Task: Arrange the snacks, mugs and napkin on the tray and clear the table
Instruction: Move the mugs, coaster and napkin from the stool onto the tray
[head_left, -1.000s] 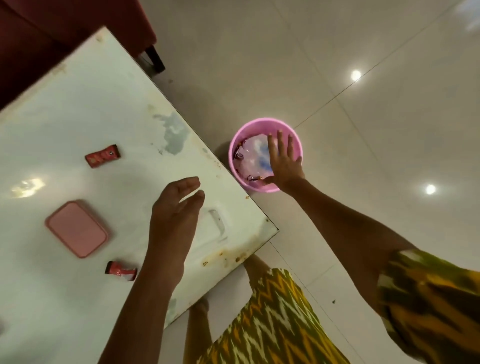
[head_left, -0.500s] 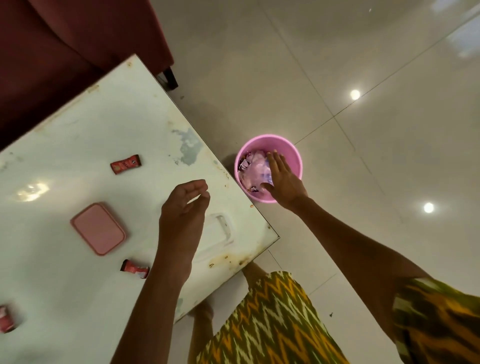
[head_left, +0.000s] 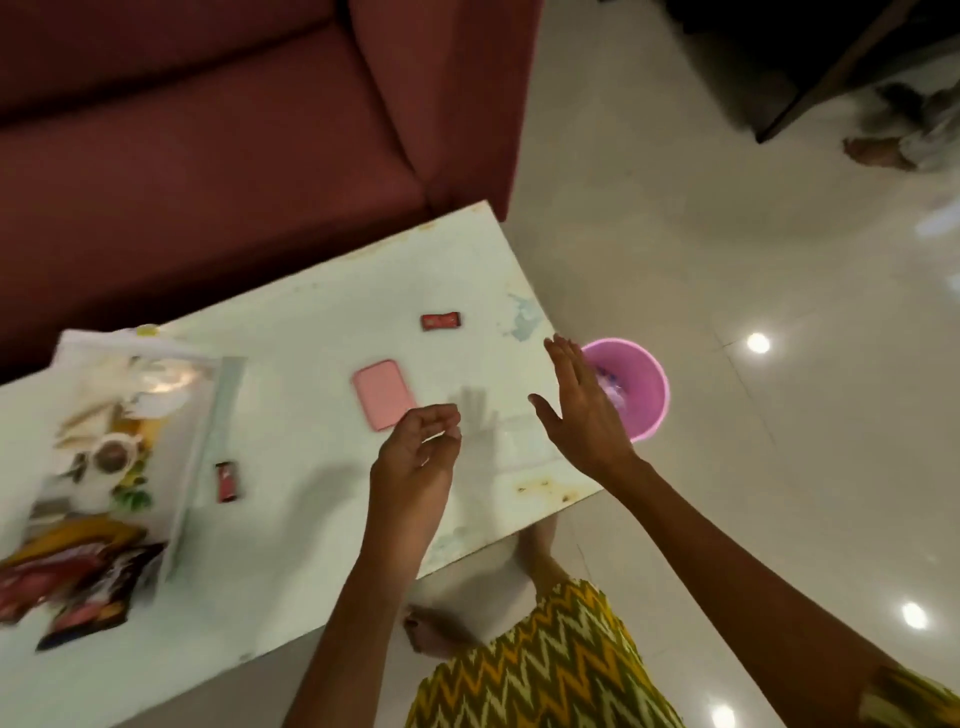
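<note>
A white tray (head_left: 205, 415) lies at the left of the pale table (head_left: 311, 519), holding a mug (head_left: 111, 457), white napkin and several snack packets (head_left: 78, 582), all blurred. One small red snack bar (head_left: 441, 321) lies near the table's far right end, another red bar (head_left: 226, 481) just right of the tray. My left hand (head_left: 415, 462) hovers over the table with fingers loosely curled and nothing in it. My right hand (head_left: 584, 410) is open, flat, above the table's right edge, beside the pink bin (head_left: 644, 395).
A flat pink rectangular case (head_left: 384, 393) lies mid-table. The pink bin stands on the tiled floor with wrappers inside. A maroon sofa (head_left: 234, 145) runs along the table's far side. My bare feet and patterned clothing show below the table's near edge.
My right hand has come out of the pink bin and now sits over the table's edge, empty. The view has swung left, bringing the tray into sight.
</note>
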